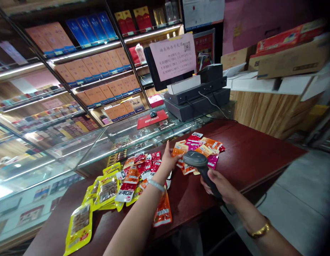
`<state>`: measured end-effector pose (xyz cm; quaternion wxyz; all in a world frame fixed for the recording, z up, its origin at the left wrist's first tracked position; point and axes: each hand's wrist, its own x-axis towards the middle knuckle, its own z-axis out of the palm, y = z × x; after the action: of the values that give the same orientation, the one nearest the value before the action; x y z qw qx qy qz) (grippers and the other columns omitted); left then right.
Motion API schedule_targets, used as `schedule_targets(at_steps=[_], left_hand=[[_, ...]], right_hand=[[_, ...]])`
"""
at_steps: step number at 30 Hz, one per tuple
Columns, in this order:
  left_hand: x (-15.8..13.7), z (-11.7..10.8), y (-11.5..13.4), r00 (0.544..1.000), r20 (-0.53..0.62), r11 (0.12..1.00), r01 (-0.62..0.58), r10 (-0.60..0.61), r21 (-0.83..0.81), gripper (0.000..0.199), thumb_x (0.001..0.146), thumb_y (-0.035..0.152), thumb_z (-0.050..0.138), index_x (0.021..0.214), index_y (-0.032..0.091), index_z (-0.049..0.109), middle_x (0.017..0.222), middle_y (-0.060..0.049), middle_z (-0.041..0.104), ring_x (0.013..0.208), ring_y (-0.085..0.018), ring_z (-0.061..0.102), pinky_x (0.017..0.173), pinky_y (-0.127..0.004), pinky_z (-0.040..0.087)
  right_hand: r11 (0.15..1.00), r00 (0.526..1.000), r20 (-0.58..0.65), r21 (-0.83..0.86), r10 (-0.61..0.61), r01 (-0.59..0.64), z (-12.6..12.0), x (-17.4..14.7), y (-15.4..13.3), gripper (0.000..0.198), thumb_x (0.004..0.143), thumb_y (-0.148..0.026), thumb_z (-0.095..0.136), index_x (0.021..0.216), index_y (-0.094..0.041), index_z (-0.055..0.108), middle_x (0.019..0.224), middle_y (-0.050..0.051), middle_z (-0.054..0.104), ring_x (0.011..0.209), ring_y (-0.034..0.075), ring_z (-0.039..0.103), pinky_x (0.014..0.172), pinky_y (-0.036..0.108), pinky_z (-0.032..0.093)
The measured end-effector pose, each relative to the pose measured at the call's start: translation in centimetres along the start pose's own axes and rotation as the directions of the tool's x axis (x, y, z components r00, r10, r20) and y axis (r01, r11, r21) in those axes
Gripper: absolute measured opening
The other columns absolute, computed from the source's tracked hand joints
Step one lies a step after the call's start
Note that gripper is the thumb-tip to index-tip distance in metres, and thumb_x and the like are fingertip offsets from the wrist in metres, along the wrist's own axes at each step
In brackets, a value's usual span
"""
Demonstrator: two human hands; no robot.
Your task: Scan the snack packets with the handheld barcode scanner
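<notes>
Snack packets point(194, 145): spread over the dark red worktop point(250, 153) in two groups; the right heap is orange, magenta and red, glossy and overlapping
Orange packet point(179, 149): at the left side of the right heap; just beside the scanner point(196, 158)
Left hand point(168, 161): thumb raised, fingers at the orange packet; cannot tell whether they are closed on it; a pale bracelet point(156, 185) circles the wrist
Right hand point(220, 185): wrapped round the scanner's handle, gripping it; a gold bracelet point(261, 230) sits on the forearm
Scanner head: dark grey, near the left fingertips; it hides part of the right heap
Yellow packets point(107, 190): piled left of the left forearm; red and orange packets lie partly over them; one yellow packet lies nearer the wearer
Red-topped heap point(150, 163): beside the yellow packets, partly hidden by the left arm
Monitor point(152, 76): beyond the worktop; a paper sign point(174, 58) covers much of its screen
Mouse point(153, 114): on a red mat point(146, 122), over the glass display case point(122, 135)
</notes>
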<state>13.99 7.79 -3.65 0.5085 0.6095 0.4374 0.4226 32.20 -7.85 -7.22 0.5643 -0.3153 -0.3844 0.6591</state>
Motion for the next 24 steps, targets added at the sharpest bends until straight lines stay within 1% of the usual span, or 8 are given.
schedule_targets(at_steps=[2,4,7,9,11,14,20,24], left_hand=[[1.8,1.2,1.0,0.993,0.098,0.977,0.079,-0.061,-0.199,0.115,0.074,0.035,0.082,0.161,0.022,0.007,0.119,-0.013,0.067,0.099,-0.022,0.067,0.091,-0.039,0.053],[3.0,1.5,2.3,0.987,0.151,0.984,0.07,-0.045,-0.166,0.094,0.082,0.039,0.073,0.159,0.02,0.021,0.125,-0.015,0.066,0.104,-0.022,0.066,0.096,-0.04,0.051],[2.8,-0.8,4.0,0.99,0.139,0.931,-0.064,0.014,0.359,0.06,0.083,0.033,0.071,0.138,0.015,0.055,0.127,-0.017,0.065,0.114,-0.025,0.062,0.103,-0.041,0.045],[1.2,-3.4,4.4,0.98,0.201,0.603,-0.164,0.006,0.781,0.049,0.074,0.028,0.078,0.121,0.016,0.068,0.124,-0.017,0.066,0.12,-0.032,0.058,0.107,-0.046,0.041],[-0.8,-5.8,4.3,0.956,0.279,0.227,-0.253,-0.088,0.94,0.057,0.062,0.029,0.086,0.115,0.016,0.07,0.127,-0.02,0.062,0.124,-0.039,0.053,0.107,-0.052,0.04],[-2.6,-7.7,3.5,0.926,0.31,-0.023,-0.322,-0.215,0.947,0.077,0.053,0.042,0.091,0.122,0.019,0.065,0.132,-0.021,0.058,0.126,-0.041,0.051,0.103,-0.055,0.041],[-1.6,-8.1,3.3,0.92,0.342,0.075,-0.334,-0.193,0.94,0.057,0.06,0.045,0.086,0.109,0.021,0.067,0.113,-0.013,0.069,0.11,-0.033,0.062,0.097,-0.044,0.044],[-0.2,-8.8,3.2,0.967,0.22,0.451,-0.141,-0.127,0.881,0.035,0.07,0.04,0.078,0.099,0.02,0.071,0.093,-0.006,0.075,0.087,-0.024,0.068,0.084,-0.035,0.048]], right_hand=[[1.0,1.0,-0.024,0.016,0.008,-0.008,0.0,-0.1,0.0,0.054,0.082,-0.071,0.064,0.097,-0.019,0.055,0.06,-0.005,0.05,0.044,0.007,0.039,0.044,0.021,0.034],[1.0,0.999,-0.043,0.022,0.005,-0.004,0.1,-0.2,-0.1,0.054,0.081,-0.071,0.065,0.093,-0.019,0.056,0.06,-0.005,0.05,0.044,0.007,0.04,0.044,0.021,0.035],[1.0,0.999,-0.048,0.009,0.001,-0.001,0.2,-0.3,-0.3,0.053,0.081,-0.07,0.065,0.084,-0.019,0.055,0.06,-0.004,0.05,0.044,0.007,0.04,0.045,0.021,0.035],[1.0,0.999,-0.034,-0.004,0.008,-0.008,0.2,-0.3,-0.4,0.053,0.082,-0.07,0.064,0.08,-0.018,0.054,0.06,-0.003,0.05,0.045,0.007,0.041,0.045,0.021,0.035],[1.0,1.0,-0.011,-0.015,0.011,-0.011,0.2,-0.3,-0.4,0.052,0.083,-0.07,0.062,0.08,-0.018,0.054,0.06,-0.003,0.05,0.045,0.007,0.04,0.044,0.021,0.035],[1.0,1.0,0.017,-0.024,0.002,-0.001,0.1,-0.3,-0.3,0.049,0.086,-0.068,0.061,0.09,-0.019,0.056,0.061,-0.004,0.051,0.044,0.007,0.039,0.044,0.021,0.035],[0.999,1.0,-0.007,-0.033,0.009,-0.009,0.2,-0.2,-0.3,0.051,0.085,-0.068,0.061,0.09,-0.018,0.057,0.061,-0.004,0.051,0.045,0.007,0.039,0.044,0.02,0.035],[0.999,1.0,-0.017,-0.043,0.008,-0.009,0.3,-0.2,-0.3,0.051,0.084,-0.069,0.062,0.08,-0.019,0.054,0.061,-0.004,0.05,0.045,0.007,0.039,0.045,0.021,0.036]])
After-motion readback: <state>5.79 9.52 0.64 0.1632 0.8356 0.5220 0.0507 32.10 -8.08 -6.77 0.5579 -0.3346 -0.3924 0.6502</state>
